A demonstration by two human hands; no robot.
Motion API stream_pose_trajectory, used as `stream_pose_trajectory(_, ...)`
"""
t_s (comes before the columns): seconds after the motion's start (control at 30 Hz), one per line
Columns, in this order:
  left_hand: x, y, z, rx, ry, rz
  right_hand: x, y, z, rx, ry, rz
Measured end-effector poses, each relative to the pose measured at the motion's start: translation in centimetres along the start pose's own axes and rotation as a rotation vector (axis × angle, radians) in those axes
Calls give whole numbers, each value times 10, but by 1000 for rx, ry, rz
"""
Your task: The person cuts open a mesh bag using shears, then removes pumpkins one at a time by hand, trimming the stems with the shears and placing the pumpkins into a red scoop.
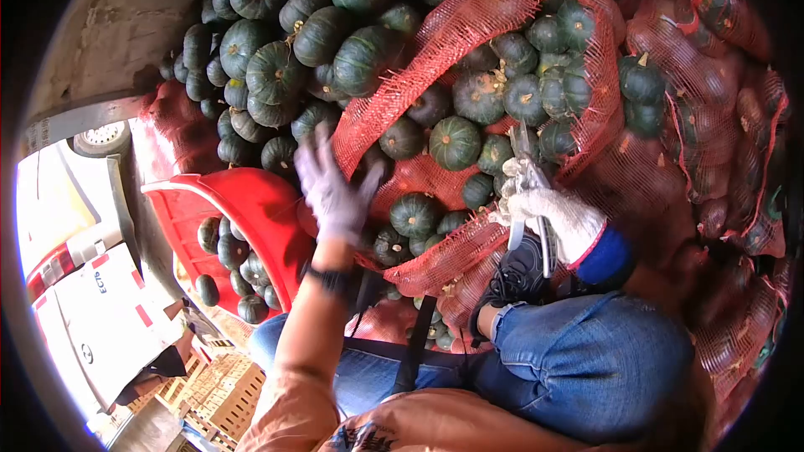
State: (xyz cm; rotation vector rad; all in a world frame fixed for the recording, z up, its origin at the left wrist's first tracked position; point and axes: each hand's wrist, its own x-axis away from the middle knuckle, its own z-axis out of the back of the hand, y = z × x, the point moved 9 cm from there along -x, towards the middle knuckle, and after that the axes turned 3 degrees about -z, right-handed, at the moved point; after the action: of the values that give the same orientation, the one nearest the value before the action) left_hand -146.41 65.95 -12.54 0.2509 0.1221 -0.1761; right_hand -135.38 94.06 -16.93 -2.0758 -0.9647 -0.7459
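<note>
My left hand [331, 188], in a pale glove and slightly blurred, has its fingers spread at the left edge of an opened red mesh sack [435, 54]. Nothing shows in its grasp. My right hand [561, 222], in a white knit glove, is closed around pruning shears [521, 142]. Their metal blades point up over the sack's contents, and the handles stick out below the fist. Inside the sack lie many small dark green pumpkins [455, 143], some with dry stems. One ribbed pumpkin [415, 215] sits between my two hands.
A pile of loose pumpkins [276, 73] rises at the upper left. Below it stands a red plastic tub [280, 209] with several pumpkins in it. Full mesh sacks [687, 75] crowd the right side. My shoe [517, 272] rests beside the opened sack. Outside are a white vehicle [105, 310] and crates [230, 393].
</note>
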Motion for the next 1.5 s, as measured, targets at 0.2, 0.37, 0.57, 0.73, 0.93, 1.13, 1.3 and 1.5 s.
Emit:
stream_pose_trajectory(0.2,15,-124,-154,522,-219,476,-3,-15,-4,102,17,148)
stream_pose_trajectory(0.37,35,18,-29,100,-110,-172,-23,-38,-3,-48,-86,241)
stream_pose_trajectory(0.57,18,67,115,392,-349,-234,-23,-99,-3,-1,-18,464)
stream_pose_trajectory(0.73,-34,-64,62,261,-376,-1,-17,-122,16,220,94,430)
stream_pose_trajectory(0.93,-51,-154,-50,909,-303,694,-19,-82,60,382,191,258)
stream_pose_trajectory(1.13,-51,-129,-41,1057,-19,637,9,-58,86,295,259,239)
stream_pose_trajectory(1.3,-31,81,45,386,101,-350,23,-56,93,337,192,348)
stream_pose_trajectory(1.5,24,201,-136,253,-769,-782,39,-58,80,373,194,342)
